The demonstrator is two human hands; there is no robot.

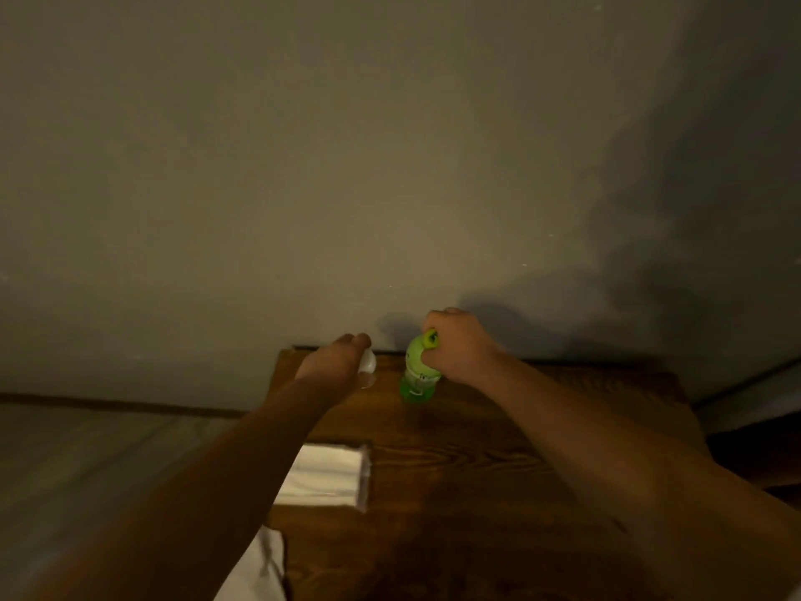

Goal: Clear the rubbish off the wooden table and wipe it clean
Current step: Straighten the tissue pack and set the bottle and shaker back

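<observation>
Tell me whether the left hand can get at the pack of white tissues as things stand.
Probably not yet: the left hand is closed on a small white object at the table's far edge. The tissue pack lies unobstructed under that forearm, so it must first let go.

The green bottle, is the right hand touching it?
Touching. The head view shows the right hand closed around the top of the green bottle.

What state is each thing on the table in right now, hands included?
Right hand: closed around the top of the green bottle.
Green bottle: upright on the table, gripped at its neck.
Left hand: closed on a small white object, too blurred to identify.
Tissue pack: lying flat, untouched.
Wooden table: not yet cleared.
</observation>
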